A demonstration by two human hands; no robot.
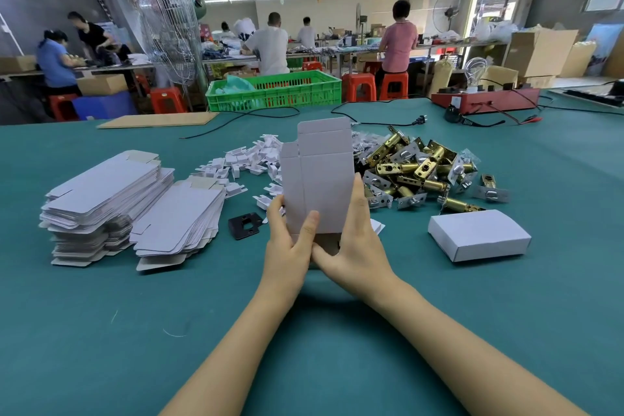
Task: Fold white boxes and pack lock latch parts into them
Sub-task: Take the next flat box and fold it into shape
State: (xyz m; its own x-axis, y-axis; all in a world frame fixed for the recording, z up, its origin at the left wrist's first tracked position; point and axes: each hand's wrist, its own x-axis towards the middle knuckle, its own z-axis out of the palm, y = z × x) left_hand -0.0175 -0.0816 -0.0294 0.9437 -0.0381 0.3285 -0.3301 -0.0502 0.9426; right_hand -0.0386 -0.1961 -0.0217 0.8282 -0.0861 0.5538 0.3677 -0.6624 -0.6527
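Early going: one folded box (478, 235) sits right of the latch pile (422, 170), while left hand (287, 243) and right hand (354, 246) each grip an unfolded blank (317, 176) upright before it, flat stacks (111, 206) waiting leftward.

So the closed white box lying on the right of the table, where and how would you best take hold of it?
Probably from above, across its two long side walls. The finished box lies flat on the table, broad face up and standing apart from the latch pile, so both long walls are free. The right hand is nearer, but now grips the unfolded box with the left hand.
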